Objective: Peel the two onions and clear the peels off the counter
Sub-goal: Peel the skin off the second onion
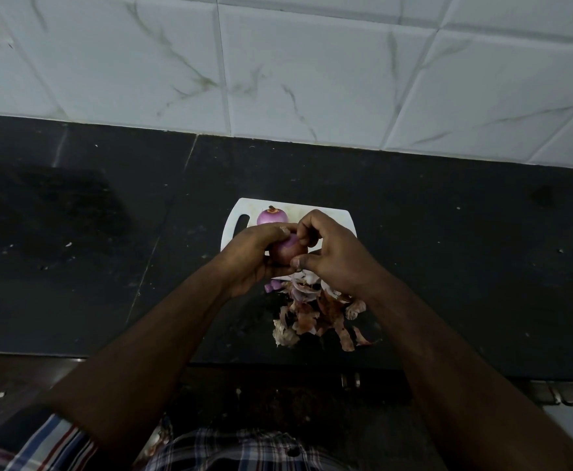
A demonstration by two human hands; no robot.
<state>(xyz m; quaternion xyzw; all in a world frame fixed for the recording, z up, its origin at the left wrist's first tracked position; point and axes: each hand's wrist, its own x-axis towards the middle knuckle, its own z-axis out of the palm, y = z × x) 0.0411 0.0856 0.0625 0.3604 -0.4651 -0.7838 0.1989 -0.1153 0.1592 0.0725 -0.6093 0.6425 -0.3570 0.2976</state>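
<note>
Place: a home kitchen, seen from above at a work counter.
Counter: a black polished stone countertop with seams between slabs and pale specks on it.
Wall: glossy white marble-patterned ceramic wall tiles with grey veins, meeting the counter's back edge.
Food prep: a small white plastic cutting board with a handle slot lies on the counter; a peeled purple onion sits on it.
Scraps: a heap of dry brown and white onion peels near the counter's front edge.
Below: metal cabinet handles under the counter front.
</note>
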